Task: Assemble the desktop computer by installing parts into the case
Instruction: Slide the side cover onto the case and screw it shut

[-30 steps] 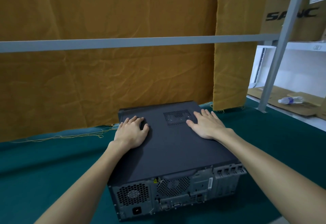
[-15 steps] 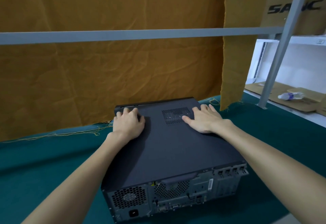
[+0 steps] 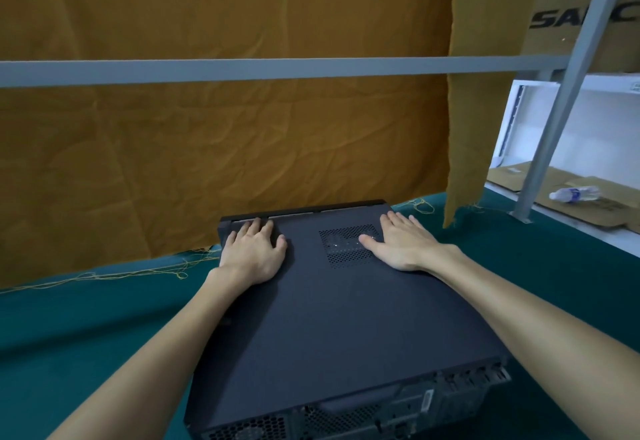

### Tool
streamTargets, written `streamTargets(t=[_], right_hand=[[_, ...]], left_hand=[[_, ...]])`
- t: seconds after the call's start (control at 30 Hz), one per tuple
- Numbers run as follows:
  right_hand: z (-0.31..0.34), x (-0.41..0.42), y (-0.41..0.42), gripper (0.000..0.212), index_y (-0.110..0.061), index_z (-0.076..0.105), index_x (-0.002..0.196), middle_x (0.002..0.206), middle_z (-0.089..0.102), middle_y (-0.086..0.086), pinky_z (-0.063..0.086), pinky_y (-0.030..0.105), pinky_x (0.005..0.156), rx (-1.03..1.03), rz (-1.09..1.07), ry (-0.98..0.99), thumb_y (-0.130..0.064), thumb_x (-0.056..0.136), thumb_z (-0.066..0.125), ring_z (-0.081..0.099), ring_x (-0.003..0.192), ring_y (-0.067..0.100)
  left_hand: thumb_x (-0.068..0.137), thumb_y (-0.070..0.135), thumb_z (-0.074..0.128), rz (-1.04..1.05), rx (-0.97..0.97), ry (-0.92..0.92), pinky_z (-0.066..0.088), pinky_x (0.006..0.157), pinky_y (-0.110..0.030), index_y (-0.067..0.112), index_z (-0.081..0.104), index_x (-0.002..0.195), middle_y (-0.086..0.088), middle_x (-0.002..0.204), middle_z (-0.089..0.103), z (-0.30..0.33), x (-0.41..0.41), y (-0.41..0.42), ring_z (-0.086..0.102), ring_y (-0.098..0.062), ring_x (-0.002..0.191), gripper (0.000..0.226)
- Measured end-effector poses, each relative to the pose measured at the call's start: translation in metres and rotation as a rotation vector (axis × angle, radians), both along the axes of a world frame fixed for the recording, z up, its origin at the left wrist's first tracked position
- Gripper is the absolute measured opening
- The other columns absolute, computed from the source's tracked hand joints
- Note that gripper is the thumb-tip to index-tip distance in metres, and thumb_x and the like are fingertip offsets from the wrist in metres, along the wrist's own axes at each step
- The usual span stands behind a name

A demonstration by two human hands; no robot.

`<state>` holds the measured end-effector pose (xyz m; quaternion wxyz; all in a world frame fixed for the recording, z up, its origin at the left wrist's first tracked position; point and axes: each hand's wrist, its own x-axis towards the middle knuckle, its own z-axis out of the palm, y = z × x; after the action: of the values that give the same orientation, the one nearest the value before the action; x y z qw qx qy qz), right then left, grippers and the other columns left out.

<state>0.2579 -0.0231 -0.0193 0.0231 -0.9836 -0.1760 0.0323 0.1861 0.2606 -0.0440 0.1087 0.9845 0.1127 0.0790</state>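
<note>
A black desktop computer case point(image 3: 408, 401) lies flat on the green table, its rear ports facing me. Its dark side panel point(image 3: 339, 318) covers the top, with a perforated vent point(image 3: 346, 244) near the far end. My left hand point(image 3: 254, 254) presses flat on the panel's far left corner, fingertips at the narrow gap by the front bezel point(image 3: 304, 213). My right hand point(image 3: 407, 244) lies flat beside the vent on the far right, thumb over the vent's edge.
The green cloth table point(image 3: 86, 335) stretches to both sides. An orange curtain point(image 3: 207, 145) hangs just behind the case, with a grey rail point(image 3: 242, 69) across it. A grey post point(image 3: 554, 110), cardboard point(image 3: 561, 197) and a plastic bottle point(image 3: 573, 194) are at the right.
Both hands have slid forward with the side panel toward the front bezel, narrowing the gap there. The case now sits lower in view.
</note>
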Motion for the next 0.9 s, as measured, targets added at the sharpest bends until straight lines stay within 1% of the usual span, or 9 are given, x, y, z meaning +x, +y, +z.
streamTargets(t=[0.1,0.27,0.47,0.53,0.6,0.63,0.67,0.77,0.9], right_hand=[[0.007,0.001,0.004,0.093,-0.003,0.015,0.162,0.171,0.010,0.016,0.005,0.041,0.128,-0.002,0.005,0.009,-0.072,0.100,0.023,0.007,0.158,0.026],[-0.002,-0.007,0.005,0.092,-0.004,0.002,0.163,0.171,-0.004,0.013,0.001,0.038,0.129,0.030,-0.027,-0.010,-0.070,0.101,0.018,-0.003,0.159,0.022],[-0.003,-0.007,0.002,0.092,-0.006,0.004,0.163,0.172,-0.002,0.011,0.002,0.038,0.128,0.046,-0.032,-0.001,-0.072,0.101,0.019,-0.002,0.159,0.021],[-0.002,-0.005,0.003,0.091,-0.006,0.005,0.163,0.172,-0.002,0.011,0.000,0.039,0.129,0.032,-0.025,-0.007,-0.071,0.101,0.018,-0.002,0.159,0.021],[0.000,-0.002,0.003,0.091,-0.007,0.007,0.163,0.172,0.000,0.011,0.001,0.039,0.129,0.037,-0.023,-0.004,-0.072,0.100,0.020,-0.001,0.159,0.022],[0.002,-0.002,0.003,0.092,-0.007,0.009,0.163,0.172,0.002,0.010,0.003,0.039,0.128,0.044,-0.021,-0.001,-0.072,0.100,0.021,0.001,0.159,0.022],[0.003,-0.002,0.003,0.092,-0.007,0.010,0.163,0.172,0.004,0.010,0.006,0.039,0.127,0.054,-0.018,0.002,-0.073,0.100,0.023,0.003,0.159,0.022],[0.003,-0.010,0.004,0.091,-0.008,0.014,0.163,0.172,0.007,0.009,0.009,0.038,0.126,0.106,-0.044,-0.020,-0.072,0.100,0.026,0.006,0.158,0.021],[0.003,-0.032,-0.001,0.077,-0.013,0.025,0.161,0.170,0.016,0.010,0.018,0.043,0.124,0.157,-0.072,-0.060,-0.064,0.103,0.029,0.013,0.157,0.025]], left_hand=[[0.102,0.055,0.027,-0.003,-0.007,0.008,0.013,0.126,-0.046,0.021,0.028,0.160,-0.007,0.168,0.021,0.003,0.000,0.000,0.017,-0.026,0.155,0.067],[0.103,0.053,0.027,-0.001,-0.013,-0.008,0.013,0.126,-0.045,0.022,0.028,0.160,-0.007,0.168,0.021,0.004,-0.004,-0.002,0.016,-0.026,0.155,0.065],[0.104,0.050,0.030,0.002,-0.035,-0.007,0.015,0.125,-0.045,0.020,0.032,0.158,-0.008,0.167,0.024,0.010,-0.010,-0.008,0.020,-0.027,0.154,0.062],[0.104,0.046,0.034,0.003,-0.042,-0.042,0.022,0.122,-0.044,0.018,0.044,0.152,-0.010,0.162,0.034,0.013,-0.013,-0.009,0.030,-0.029,0.150,0.057],[0.103,0.038,0.040,-0.002,-0.055,-0.108,0.037,0.112,-0.043,0.015,0.061,0.136,-0.012,0.148,0.051,0.015,-0.017,-0.011,0.047,-0.034,0.135,0.045],[0.102,0.035,0.042,-0.003,-0.061,-0.130,0.042,0.106,-0.043,0.015,0.065,0.128,-0.012,0.141,0.057,0.016,-0.021,-0.013,0.053,-0.035,0.127,0.040],[0.102,0.034,0.043,-0.006,-0.063,-0.136,0.044,0.102,-0.043,0.015,0.066,0.125,-0.011,0.137,0.059,0.016,-0.025,-0.014,0.055,-0.035,0.123,0.038],[0.103,0.036,0.045,-0.045,-0.061,-0.131,0.040,0.105,-0.041,0.016,0.062,0.132,-0.008,0.141,0.057,0.014,-0.040,-0.016,0.052,-0.032,0.129,0.040],[0.104,0.038,0.044,-0.085,-0.064,-0.091,0.033,0.114,-0.038,0.018,0.054,0.145,-0.006,0.153,0.048,0.015,-0.062,-0.015,0.042,-0.027,0.142,0.046]])
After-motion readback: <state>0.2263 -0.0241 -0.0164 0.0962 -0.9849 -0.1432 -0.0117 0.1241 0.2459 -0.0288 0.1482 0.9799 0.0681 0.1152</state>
